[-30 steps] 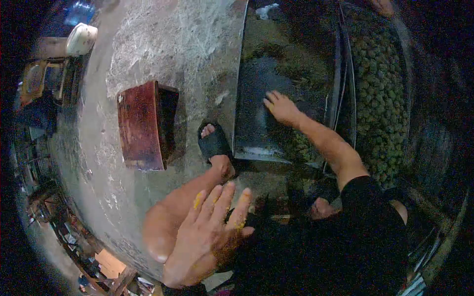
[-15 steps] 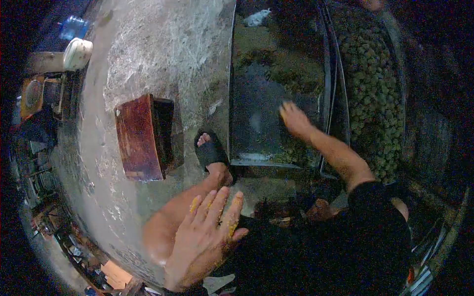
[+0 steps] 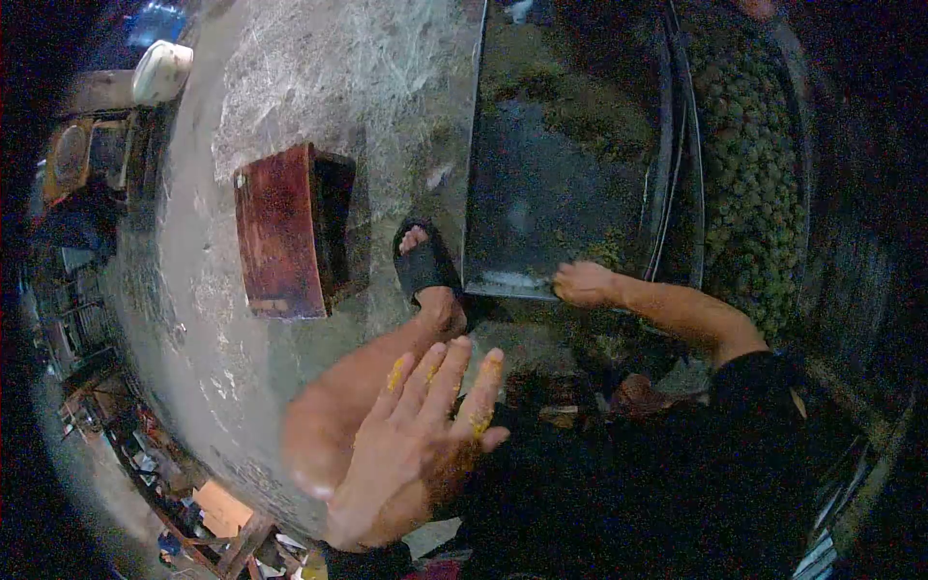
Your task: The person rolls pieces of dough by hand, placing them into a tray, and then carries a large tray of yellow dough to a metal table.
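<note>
My left hand point(image 3: 425, 435) is raised above my bent leg, its fingers spread and holding nothing, with yellow crumbs stuck to them. My right hand point(image 3: 583, 284) is at the near edge of a long dark metal tray point(image 3: 522, 193), its fingers curled down close to the rim. Whatever may be between those fingers is too small and dark to make out. Greenish-yellow crumbly material point(image 3: 604, 121) lies scattered in the far part of the tray and along its right side.
A reddish-brown wooden stool point(image 3: 278, 232) stands on the concrete floor left of my sandalled foot point(image 3: 425, 259). Right of the tray, a long bed of rounded lumps point(image 3: 754, 184) runs alongside. Cluttered items and a white container point(image 3: 162, 72) are at the left.
My right hand has moved from over the tray's middle back to its near edge. My left hand stays raised and spread. The view has shifted slightly.
</note>
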The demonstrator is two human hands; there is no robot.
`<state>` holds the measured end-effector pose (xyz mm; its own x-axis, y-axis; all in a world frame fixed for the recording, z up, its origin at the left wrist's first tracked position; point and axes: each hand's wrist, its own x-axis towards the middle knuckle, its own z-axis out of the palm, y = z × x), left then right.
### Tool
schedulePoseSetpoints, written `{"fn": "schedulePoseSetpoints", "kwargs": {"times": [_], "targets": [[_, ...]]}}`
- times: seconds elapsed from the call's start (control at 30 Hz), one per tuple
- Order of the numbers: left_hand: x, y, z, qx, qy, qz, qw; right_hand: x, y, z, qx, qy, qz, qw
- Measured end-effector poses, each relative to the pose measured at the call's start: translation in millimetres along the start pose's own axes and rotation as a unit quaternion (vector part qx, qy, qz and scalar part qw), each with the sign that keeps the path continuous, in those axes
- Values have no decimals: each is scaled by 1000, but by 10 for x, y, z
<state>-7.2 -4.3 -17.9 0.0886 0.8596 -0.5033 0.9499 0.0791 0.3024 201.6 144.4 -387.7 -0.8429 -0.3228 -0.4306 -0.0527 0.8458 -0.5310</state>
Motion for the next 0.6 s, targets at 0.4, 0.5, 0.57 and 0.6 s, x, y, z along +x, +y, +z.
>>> {"fn": "schedulePoseSetpoints", "kwargs": {"times": [0.4, 0.5, 0.57, 0.6], "targets": [[17, -52, -10, 61, -18, -8, 998, 667, 39, -6, -129, 188, -159, 961], [-1, -85, 71, 54, 20, 20, 998, -271, 188, 278, -100, 154, -113, 976], [-7, -74, 137, 66, 36, 28, 997, -417, 147, -28, -90, 28, -51, 994], [-11, -54, 159, 76, 46, 35, 995, -454, 105, -140, -72, -100, 11, 992]]}}
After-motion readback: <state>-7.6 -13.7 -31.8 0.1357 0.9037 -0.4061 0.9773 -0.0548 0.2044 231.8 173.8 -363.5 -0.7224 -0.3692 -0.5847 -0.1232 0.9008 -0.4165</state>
